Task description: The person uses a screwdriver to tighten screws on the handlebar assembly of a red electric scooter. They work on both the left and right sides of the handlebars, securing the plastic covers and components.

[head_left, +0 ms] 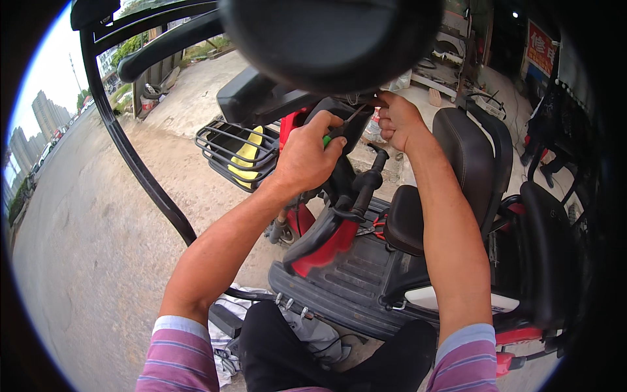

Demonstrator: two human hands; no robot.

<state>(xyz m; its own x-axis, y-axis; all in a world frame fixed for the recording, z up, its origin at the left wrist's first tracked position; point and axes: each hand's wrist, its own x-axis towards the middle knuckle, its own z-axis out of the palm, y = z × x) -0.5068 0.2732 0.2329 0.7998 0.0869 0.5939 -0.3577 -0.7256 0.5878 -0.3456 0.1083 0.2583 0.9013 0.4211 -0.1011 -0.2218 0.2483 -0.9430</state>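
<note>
A red-and-black electric scooter stands before me. My left hand is closed round a green-handled tool, its thin metal end pointing up and right at a black housing below the dark mirror-like fitting. My right hand has its fingers curled at thin wires on the housing's right side; what exactly its fingertips pinch is too small to make out. Below the hands is a black handlebar grip.
Padded seats sit at the right. A wire basket holds something yellow. Red-handled pliers rest on the footboard. A black frame bar crosses the left, with a road beyond. A grey sheet lies by my legs. Shop shelving stands behind.
</note>
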